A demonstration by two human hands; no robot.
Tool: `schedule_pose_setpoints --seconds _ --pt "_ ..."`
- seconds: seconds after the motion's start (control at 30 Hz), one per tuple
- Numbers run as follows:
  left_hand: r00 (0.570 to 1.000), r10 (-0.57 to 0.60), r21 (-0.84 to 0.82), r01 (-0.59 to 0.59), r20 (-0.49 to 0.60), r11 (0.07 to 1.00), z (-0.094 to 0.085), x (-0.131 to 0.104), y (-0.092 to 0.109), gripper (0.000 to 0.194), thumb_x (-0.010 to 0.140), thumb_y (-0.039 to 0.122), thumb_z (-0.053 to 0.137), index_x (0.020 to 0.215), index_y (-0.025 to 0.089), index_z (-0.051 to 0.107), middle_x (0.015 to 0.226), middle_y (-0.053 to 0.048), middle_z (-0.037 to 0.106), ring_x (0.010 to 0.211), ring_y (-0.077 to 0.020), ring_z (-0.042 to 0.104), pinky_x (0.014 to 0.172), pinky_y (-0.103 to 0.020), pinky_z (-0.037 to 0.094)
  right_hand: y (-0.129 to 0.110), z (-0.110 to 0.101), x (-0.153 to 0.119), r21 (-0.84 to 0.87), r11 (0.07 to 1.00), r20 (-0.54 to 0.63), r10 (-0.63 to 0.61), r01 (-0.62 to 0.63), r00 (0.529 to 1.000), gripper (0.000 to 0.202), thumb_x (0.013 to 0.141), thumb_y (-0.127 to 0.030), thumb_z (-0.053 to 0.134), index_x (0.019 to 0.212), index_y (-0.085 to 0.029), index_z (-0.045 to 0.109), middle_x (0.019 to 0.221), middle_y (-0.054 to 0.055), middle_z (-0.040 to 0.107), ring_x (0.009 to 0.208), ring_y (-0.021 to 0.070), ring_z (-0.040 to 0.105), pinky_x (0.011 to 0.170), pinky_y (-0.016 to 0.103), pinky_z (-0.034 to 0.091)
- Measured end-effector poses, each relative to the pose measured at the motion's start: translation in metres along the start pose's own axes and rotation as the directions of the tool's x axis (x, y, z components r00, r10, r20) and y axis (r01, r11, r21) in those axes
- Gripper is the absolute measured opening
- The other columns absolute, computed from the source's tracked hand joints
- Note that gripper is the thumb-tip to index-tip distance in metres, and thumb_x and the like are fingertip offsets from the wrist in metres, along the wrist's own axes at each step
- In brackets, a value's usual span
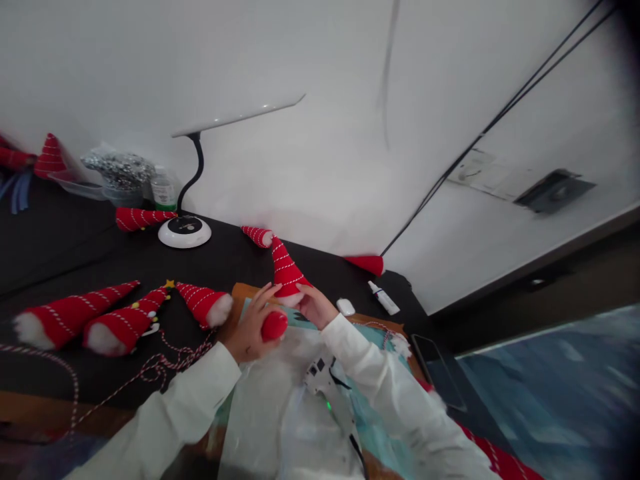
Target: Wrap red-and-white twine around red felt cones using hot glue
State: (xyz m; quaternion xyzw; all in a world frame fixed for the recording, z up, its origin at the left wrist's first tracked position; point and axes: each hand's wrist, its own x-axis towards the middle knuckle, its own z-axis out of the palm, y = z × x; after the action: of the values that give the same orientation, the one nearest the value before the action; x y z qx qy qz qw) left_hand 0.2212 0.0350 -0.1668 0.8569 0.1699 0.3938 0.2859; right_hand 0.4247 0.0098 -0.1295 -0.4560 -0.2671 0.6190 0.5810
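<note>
A red cone with white stitched stripes (287, 268) stands upright between my hands, white stuffing at its base. My right hand (316, 305) grips its lower right side. The fingertips of my left hand (254, 325) touch its lower left side. A small red rounded piece (275, 325) sits against my left palm near the thumb. Below my hands, a white glue gun (325, 383) with a green light lies on white sheets (260, 407) over the teal mat. Behind the cone lies a smaller striped cone (257, 236).
Stuffed red cones (75, 313) and twisted cord (160, 367) lie at the left. A white lamp (185, 231) stands behind them, beside a bottle (163, 190). To the right are a glue bottle (384, 298), a white case (345, 307) and a phone (437, 370).
</note>
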Motion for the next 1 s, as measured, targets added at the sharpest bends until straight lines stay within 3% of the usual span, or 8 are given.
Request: schedule_pose_setpoints --seconds 0.27,0.43,0.53,0.73,1.0 --pt "1.000 0.005 -0.014 -0.006 -0.023 1.000 0.001 0.000 0.001 0.027 0.078 0.024 0.067 0.104 0.021 0.060 0.148 -0.012 0.045 0.142 -0.0332 0.037 0.118 -0.055 0.034 -0.001 0.001 -0.005 -0.024 1.000 -0.005 -0.002 0.001 1.000 0.043 0.070 -0.028 0.078 0.110 -0.018 0.067 0.104 0.003 0.078 0.099 0.0206 0.070 0.092 0.033 0.052" --pt "1.000 0.013 -0.013 -0.013 -0.013 1.000 0.003 -0.001 0.000 0.031 0.078 0.026 0.067 0.108 0.022 0.060 0.145 -0.013 0.046 0.139 -0.0333 0.040 0.115 -0.056 0.037 -0.002 0.002 -0.007 -0.041 0.999 -0.026 -0.027 0.026 0.999 0.045 0.066 -0.029 0.079 0.108 -0.020 0.067 0.104 0.002 0.077 0.100 0.0207 0.069 0.092 0.034 0.051" --pt "1.000 0.003 0.000 -0.003 -0.026 1.000 0.003 -0.003 0.000 0.029 0.081 0.030 0.065 0.108 0.022 0.061 0.151 -0.013 0.040 0.142 -0.0346 0.037 0.115 -0.058 0.035 -0.001 0.002 -0.009 -0.062 0.997 -0.052 -0.047 0.043 0.998 0.044 0.064 -0.031 0.081 0.104 -0.021 0.067 0.101 0.001 0.076 0.097 0.0204 0.068 0.090 0.034 0.051" --pt "0.998 -0.012 0.021 0.013 -0.064 1.000 0.001 -0.003 -0.001 0.030 0.083 0.035 0.065 0.109 0.022 0.061 0.169 -0.008 0.012 0.153 -0.0365 0.017 0.119 -0.059 0.027 0.003 0.004 -0.015 -0.133 0.989 -0.119 -0.088 0.072 0.989 0.046 0.056 -0.025 0.087 0.097 -0.024 0.066 0.090 -0.004 0.073 0.083 0.0172 0.066 0.078 0.030 0.050" --pt "1.000 -0.016 0.025 0.016 0.016 1.000 -0.003 -0.003 0.005 0.027 0.081 0.031 0.067 0.105 0.018 0.063 0.166 -0.013 0.021 0.152 -0.0397 0.023 0.119 -0.062 0.030 0.007 0.012 -0.019 -0.155 0.986 -0.156 -0.078 0.054 0.985 0.044 0.058 -0.032 0.088 0.095 -0.023 0.066 0.087 -0.002 0.073 0.078 0.0176 0.065 0.072 0.030 0.049"
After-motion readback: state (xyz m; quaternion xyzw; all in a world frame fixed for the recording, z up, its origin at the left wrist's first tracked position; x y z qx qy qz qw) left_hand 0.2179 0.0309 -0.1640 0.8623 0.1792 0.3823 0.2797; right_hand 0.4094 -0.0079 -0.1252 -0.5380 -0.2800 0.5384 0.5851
